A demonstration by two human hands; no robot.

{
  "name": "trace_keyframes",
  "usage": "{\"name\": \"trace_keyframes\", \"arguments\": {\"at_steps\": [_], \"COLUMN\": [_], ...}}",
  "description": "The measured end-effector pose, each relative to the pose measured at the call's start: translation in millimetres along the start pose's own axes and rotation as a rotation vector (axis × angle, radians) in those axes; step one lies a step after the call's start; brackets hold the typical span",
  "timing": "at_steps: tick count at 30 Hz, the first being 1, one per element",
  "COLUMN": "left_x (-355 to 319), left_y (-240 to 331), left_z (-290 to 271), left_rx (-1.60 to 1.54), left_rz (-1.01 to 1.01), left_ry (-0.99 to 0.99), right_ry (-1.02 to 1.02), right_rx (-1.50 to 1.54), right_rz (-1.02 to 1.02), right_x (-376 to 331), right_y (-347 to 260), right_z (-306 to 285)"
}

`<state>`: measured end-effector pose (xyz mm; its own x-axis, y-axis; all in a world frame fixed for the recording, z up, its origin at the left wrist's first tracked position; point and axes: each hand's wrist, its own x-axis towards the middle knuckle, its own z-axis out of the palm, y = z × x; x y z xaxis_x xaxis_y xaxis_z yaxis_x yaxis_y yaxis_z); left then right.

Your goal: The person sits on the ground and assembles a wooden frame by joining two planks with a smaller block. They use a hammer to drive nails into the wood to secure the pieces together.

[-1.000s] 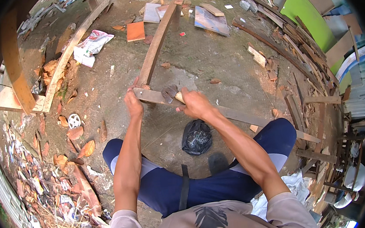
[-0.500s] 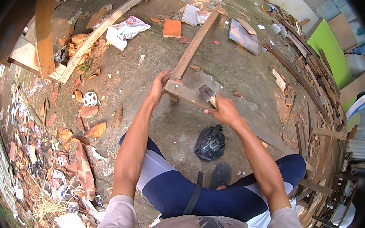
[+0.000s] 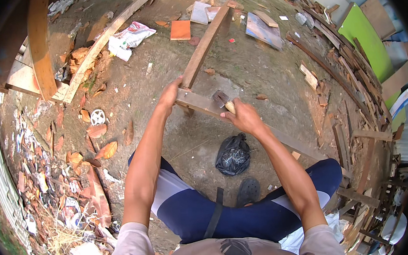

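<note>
My left hand (image 3: 169,94) is closed on the wooden frame where two beams meet. The long beam (image 3: 207,42) stretches away from that corner; the other beam (image 3: 195,100) slants toward my right knee. In my right hand (image 3: 247,118) is a short tool (image 3: 221,98) with a pale wooden handle and a rusty, blocky metal head. The tool's head hovers over or rests against the slanting beam; contact cannot be made out. My right fingers wrap the handle and hide part of it. A black plastic bag (image 3: 233,155) holding what look like nails sits on the ground below.
Scrap planks (image 3: 347,78) and a green board (image 3: 364,40) line the right side. On the far ground lie an orange tile (image 3: 180,30), a printed sack (image 3: 131,39) and a panel (image 3: 262,31). Dry leaves (image 3: 106,150) and litter cover the left. A wooden structure (image 3: 41,49) stands far left.
The view has shifted slightly, moving the scene left and a little up. The tool has turned in my right hand, baring more of its handle. My left hand keeps its hold at the corner.
</note>
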<state>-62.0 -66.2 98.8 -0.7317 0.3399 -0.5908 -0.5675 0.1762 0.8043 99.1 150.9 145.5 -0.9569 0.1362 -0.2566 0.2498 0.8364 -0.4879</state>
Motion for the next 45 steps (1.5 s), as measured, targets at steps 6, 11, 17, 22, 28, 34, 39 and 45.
{"name": "trace_keyframes", "arguments": {"at_steps": [6,11,17,22,28,34,39,45], "left_x": [-3,8,18,-37,-132,-165,-174,-202], "left_y": [-1,-20,-82,-187,-170,-163,-176,-153], "left_z": [-6,-27,-27,87,226,303,388,504], "left_rx": [-0.12,-0.151,-0.47,-0.626,-0.014,0.296,0.414,0.674], "left_rz": [-0.038,-0.028,0.011,-0.3,-0.336,0.006,0.34,0.667], "left_ry": [-0.038,-0.016,0.433,0.517,-0.332,-0.652,-0.763,-0.709], "right_ry": [0.495,0.343,-0.107,-0.399,-0.333,-0.246,-0.334,-0.445], "right_rx": [-0.009,0.036,-0.124,-0.161,-0.083,0.05,-0.006,-0.005], "right_rz": [-0.227,-0.425,-0.345,0.135,0.771,1.087,1.102,1.051], "right_x": [-36,-68,-102,-139,-217,-303,-355,-387], "right_y": [16,31,51,98,161,191,268,361], "right_z": [-4,-13,13,39,73,41,39,15]}}
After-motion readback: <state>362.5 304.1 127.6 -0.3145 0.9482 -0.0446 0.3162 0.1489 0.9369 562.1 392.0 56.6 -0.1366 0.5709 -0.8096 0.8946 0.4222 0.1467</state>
